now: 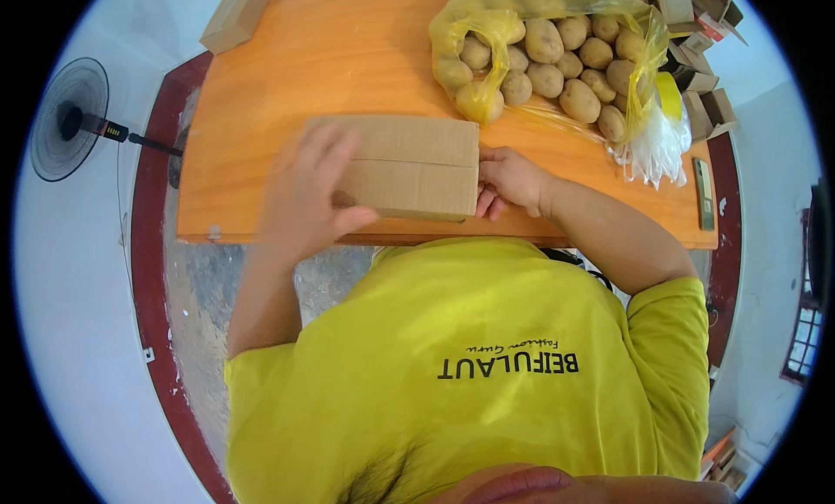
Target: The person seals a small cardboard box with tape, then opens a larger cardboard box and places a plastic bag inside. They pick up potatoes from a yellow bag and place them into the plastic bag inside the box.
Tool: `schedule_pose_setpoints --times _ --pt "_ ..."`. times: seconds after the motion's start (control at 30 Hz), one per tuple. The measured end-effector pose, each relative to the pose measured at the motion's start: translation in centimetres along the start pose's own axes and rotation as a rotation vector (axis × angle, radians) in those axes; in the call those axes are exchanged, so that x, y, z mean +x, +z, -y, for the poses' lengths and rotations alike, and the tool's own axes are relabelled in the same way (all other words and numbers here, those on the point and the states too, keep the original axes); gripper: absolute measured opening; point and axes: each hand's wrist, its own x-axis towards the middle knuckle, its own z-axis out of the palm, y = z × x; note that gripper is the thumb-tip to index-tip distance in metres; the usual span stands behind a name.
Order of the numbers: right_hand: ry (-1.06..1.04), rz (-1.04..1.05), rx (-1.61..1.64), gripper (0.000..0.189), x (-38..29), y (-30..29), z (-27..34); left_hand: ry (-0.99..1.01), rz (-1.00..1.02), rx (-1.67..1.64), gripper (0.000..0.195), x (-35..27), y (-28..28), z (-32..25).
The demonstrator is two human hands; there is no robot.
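Observation:
A closed cardboard box (411, 168) lies on the orange wooden table (293, 67) near its front edge, with a seam running along its top. My left hand (319, 184), blurred, is over the box's left end, fingers apart; whether it touches the cardboard is unclear. At the box's right end, my right hand (505, 181) has its fingers against the side, partly hidden by the box. Beyond the box lies a yellow plastic bag (450, 73) filled with potatoes (545, 41), its side open around them.
Another cardboard box (236, 18) stands at the far left corner. Clear plastic bags (655, 139), a yellow tape roll (668, 96) and a phone-like object (704, 194) lie at the right. Open cardboard boxes (711, 112) are piled beyond. A fan (70, 119) stands left of the table.

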Motion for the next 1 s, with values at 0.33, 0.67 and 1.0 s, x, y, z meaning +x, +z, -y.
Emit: schedule_pose_setpoints --times 0.33,0.67,1.0 --pt "0.057 0.085 0.12 0.03 0.3 -1.2 0.0 -0.189 -0.126 -0.162 0.074 -3.1 3.3 1.5" --pt "-0.091 0.004 -0.138 0.028 -3.4 -2.6 0.8 -0.142 -0.159 -0.264 0.075 -2.6 4.4 0.3" --pt "-0.714 -0.532 -1.023 0.019 -10.6 -3.1 1.7 -0.05 -0.256 -0.493 0.073 -0.6 7.9 -0.6"
